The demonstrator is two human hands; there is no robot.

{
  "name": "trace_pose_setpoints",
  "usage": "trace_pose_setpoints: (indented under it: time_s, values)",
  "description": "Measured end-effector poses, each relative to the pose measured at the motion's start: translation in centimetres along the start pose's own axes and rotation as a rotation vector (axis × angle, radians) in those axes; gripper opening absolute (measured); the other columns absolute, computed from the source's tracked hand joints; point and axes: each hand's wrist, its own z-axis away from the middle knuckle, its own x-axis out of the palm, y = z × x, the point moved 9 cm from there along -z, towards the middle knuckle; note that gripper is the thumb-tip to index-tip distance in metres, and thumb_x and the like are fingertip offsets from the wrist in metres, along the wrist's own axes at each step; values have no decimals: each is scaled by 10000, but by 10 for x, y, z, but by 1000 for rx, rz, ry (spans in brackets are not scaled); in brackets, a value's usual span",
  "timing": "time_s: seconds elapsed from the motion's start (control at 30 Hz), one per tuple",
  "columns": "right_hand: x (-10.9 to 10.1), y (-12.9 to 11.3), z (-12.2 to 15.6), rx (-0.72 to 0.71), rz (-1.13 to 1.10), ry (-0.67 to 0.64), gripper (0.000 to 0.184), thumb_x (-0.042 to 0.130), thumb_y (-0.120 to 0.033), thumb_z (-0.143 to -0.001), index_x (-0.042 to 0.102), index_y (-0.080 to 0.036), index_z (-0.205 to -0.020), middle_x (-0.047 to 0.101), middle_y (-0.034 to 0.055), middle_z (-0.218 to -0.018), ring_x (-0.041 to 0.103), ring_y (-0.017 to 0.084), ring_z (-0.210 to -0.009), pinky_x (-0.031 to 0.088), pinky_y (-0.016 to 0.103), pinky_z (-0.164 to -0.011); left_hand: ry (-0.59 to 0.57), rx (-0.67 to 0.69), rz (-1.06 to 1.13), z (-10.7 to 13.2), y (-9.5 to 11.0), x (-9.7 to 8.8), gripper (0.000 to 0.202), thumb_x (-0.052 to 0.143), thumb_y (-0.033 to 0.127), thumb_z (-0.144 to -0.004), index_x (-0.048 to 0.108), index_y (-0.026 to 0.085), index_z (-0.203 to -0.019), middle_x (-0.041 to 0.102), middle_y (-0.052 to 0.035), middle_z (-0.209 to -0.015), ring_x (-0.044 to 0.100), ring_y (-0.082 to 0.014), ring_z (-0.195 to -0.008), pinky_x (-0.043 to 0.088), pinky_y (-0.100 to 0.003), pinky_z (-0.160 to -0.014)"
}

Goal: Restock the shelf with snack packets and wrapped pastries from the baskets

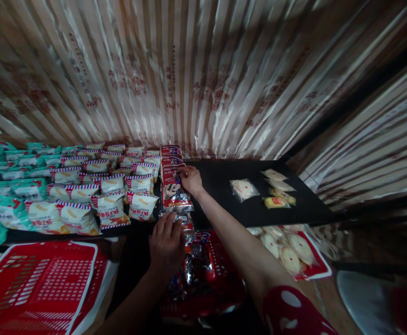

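My right hand (190,178) reaches forward onto the black shelf (224,181), fingers pinched on a red snack packet (170,175) in a column of red packets. At the shelf's front edge my left hand (166,242) rests, fingers curled over another red packet (186,222) of the same column. A larger red-and-clear packet (175,196) lies between the two hands.
Rows of white, red-striped bread packets (110,184) and green packets (11,186) fill the shelf's left. Several clear-wrapped pastries (244,189) lie at its right. Below are an empty red basket (39,279), a red basket with packets (206,274) and a tray of round cakes (294,251). A striped curtain (196,74) hangs behind.
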Motion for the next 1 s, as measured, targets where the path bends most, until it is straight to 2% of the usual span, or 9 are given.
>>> trace_pose_setpoints:
  time_s: [0.1, 0.23, 0.37, 0.57, 0.77, 1.0]
  values:
    - [-1, 0, 8, -6, -83, 14, 297, 545, -180, -789, 676, -232, -1050, 565, 51, -1147, 518, 180, -1088, 374, 309, -1000, 15, 4, 29, 3, 1, -6, 229, 484, 231, -863, 617, 153, -1033, 621, -148, -1164, 521, -290, -1159, 477, -446, -887]
    - [1, 3, 17, 44, -152, 3, 259, 560, -154, -763, 697, -209, -975, 529, 62, -1177, 496, 180, -1128, 355, 301, -1018, -20, 19, 46, 11, 2, -10, 269, 536, 274, -840, 601, 160, -1075, 549, -171, -1272, 429, -318, -1256, 469, -468, -907]
    - [0, 2, 24, 48, -211, 8, 264, 554, -125, -751, 700, -219, -951, 503, 46, -1208, 497, 175, -1132, 352, 303, -1023, -59, 51, 5, 19, 0, -9, 286, 553, 287, -836, 598, 174, -1095, 542, -178, -1271, 405, -334, -1274, 477, -475, -894]
    - [-4, 2, 31, 43, -241, 11, 285, 504, -82, -769, 710, -215, -916, 506, 35, -1208, 526, 152, -1097, 366, 278, -1011, -20, 98, -5, 26, -3, -10, 249, 551, 163, -825, 606, 168, -1068, 563, -174, -1235, 427, -322, -1259, 496, -440, -876]
    - [-1, 5, 31, 44, -347, -20, 298, 470, -54, -787, 712, -211, -864, 547, 22, -1200, 557, 120, -1064, 393, 244, -984, -32, 83, 31, 31, -7, -4, 230, 532, 136, -830, 617, 194, -1035, 577, -139, -1226, 419, -310, -1268, 488, -445, -897]
    - [-6, 1, 49, -11, -320, -4, 306, 477, -62, -781, 717, -234, -863, 537, 27, -1226, 523, 165, -1122, 379, 320, -1011, -25, 77, 39, 31, -7, -4, 233, 530, 151, -837, 612, 188, -1051, 562, -145, -1241, 413, -304, -1275, 479, -437, -922]
